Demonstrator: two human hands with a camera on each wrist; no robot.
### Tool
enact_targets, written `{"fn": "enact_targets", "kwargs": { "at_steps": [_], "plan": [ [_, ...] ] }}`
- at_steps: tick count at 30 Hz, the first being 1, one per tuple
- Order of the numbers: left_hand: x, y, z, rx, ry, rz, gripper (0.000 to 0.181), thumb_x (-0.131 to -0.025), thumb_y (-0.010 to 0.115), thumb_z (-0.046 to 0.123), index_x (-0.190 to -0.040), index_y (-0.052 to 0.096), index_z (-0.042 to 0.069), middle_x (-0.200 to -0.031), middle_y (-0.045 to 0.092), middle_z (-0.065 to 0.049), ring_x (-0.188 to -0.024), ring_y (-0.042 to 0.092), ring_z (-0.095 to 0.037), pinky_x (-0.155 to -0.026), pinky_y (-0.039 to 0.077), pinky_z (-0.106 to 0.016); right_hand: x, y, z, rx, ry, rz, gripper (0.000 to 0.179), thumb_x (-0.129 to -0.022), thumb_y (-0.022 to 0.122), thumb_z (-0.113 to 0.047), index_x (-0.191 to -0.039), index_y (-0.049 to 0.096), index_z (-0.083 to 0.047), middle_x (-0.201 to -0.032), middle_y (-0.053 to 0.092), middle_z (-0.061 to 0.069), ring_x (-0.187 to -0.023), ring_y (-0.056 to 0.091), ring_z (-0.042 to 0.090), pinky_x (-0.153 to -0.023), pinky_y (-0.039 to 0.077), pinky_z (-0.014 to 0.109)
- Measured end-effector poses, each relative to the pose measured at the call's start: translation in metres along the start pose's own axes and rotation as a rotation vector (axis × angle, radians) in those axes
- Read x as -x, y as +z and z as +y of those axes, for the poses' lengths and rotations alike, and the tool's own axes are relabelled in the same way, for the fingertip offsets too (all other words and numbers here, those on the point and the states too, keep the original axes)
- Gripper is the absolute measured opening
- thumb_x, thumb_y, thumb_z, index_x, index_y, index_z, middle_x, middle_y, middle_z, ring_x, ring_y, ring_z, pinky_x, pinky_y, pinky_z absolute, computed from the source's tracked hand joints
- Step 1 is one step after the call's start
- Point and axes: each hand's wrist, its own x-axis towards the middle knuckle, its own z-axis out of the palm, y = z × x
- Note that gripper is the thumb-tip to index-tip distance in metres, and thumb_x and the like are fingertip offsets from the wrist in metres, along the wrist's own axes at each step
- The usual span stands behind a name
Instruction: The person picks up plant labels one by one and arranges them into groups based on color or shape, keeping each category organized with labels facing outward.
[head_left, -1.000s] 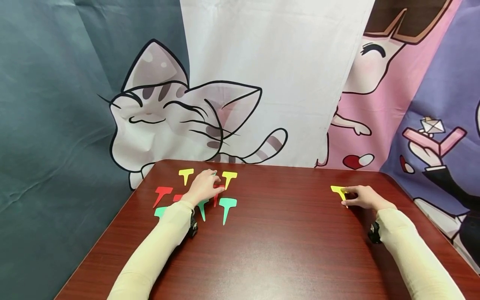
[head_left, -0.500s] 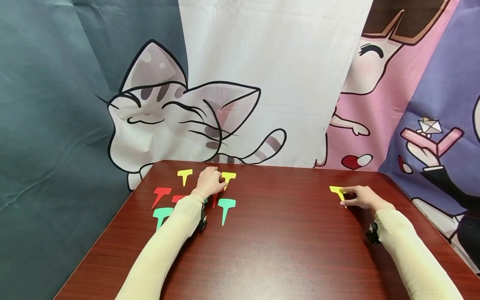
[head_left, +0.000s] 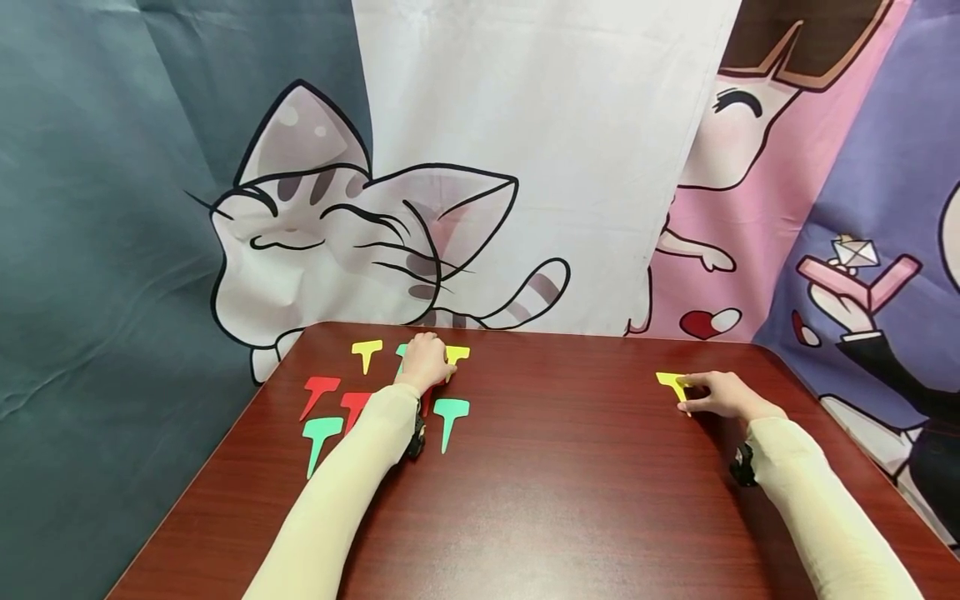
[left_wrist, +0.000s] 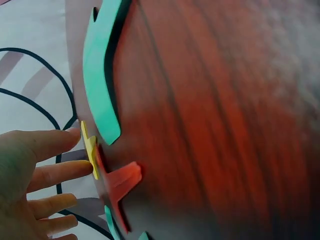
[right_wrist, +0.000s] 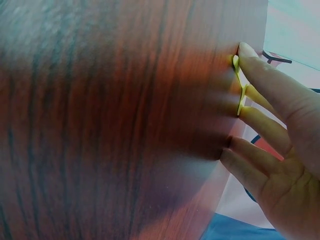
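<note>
A red tag [head_left: 319, 387] and a green tag [head_left: 322, 428] lie leftward on the table [head_left: 555, 475]; the left hand [head_left: 425, 363], thumb and forefinger apart, is at a yellow tag [head_left: 460, 353]; farther right, the right hand [head_left: 722, 394] touches another yellow tag [head_left: 670, 380], whether pinching I cannot tell

Your head camera looks forward and down from the near side of the table [head_left: 570, 467], the farthest back of the three, taking in both hands and the printed backdrop [head_left: 570, 125] at twelve o'clock. Your left wrist camera sits close to the wood, rolled so the backdrop stands at nine o'clock and your left hand [head_left: 425, 363] enters from eight. Your right wrist camera, also close, has your right hand [head_left: 722, 395] entering from four. You share the left yellow marker [head_left: 458, 353] between head and left wrist, the right yellow marker [head_left: 667, 379] between head and right wrist.
</note>
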Motion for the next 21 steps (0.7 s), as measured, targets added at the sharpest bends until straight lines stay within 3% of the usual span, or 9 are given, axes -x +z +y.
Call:
{"fn": "enact_targets", "kwargs": {
  "at_steps": [7,12,16,21],
  "plan": [
    [-0.004,0.0003,0.0035,-0.01,-0.052,-0.034,0.031,-0.08,0.074,0.03,-0.06,0.06,0.011,-0.119,0.059,-0.017,-0.113,0.049,-0.035,-0.099,0.04,-0.045,-0.0002,-0.001,-0.0004,-0.002,0.004,-0.003,0.066,-0.075,0.077,-0.04,-0.121,0.061,0.005,-0.108,0.064,0.029,-0.09,0.059,0.035,-0.082,0.049,0.055],
    [-0.0071,-0.0011,0.0065,-0.014,-0.08,-0.055,0.024,-0.08,0.074,0.031,-0.077,0.066,0.009,-0.114,0.059,-0.016,-0.111,0.048,-0.034,-0.099,0.04,-0.045,0.0,-0.0017,-0.001,-0.007,0.012,0.004,0.065,-0.075,0.077,-0.039,-0.121,0.061,0.005,-0.109,0.064,0.028,-0.092,0.059,0.035,-0.083,0.048,0.055],
    [-0.009,-0.0004,0.0084,-0.005,-0.111,-0.081,0.027,-0.081,0.074,0.03,-0.092,0.067,0.006,-0.115,0.057,-0.016,-0.114,0.046,-0.035,-0.102,0.038,-0.046,0.0001,-0.0013,-0.0008,-0.01,0.009,0.002,0.065,-0.076,0.077,-0.038,-0.121,0.061,0.005,-0.108,0.064,0.029,-0.091,0.058,0.035,-0.083,0.049,0.056],
    [-0.0102,0.0005,0.0095,0.017,-0.138,-0.089,0.028,-0.081,0.073,0.027,-0.096,0.065,0.005,-0.115,0.055,-0.018,-0.115,0.044,-0.035,-0.104,0.036,-0.047,-0.0004,-0.0003,-0.0013,-0.007,0.004,-0.003,0.064,-0.076,0.077,-0.038,-0.12,0.061,0.005,-0.107,0.064,0.028,-0.09,0.059,0.034,-0.082,0.049,0.055]
  ]
}}
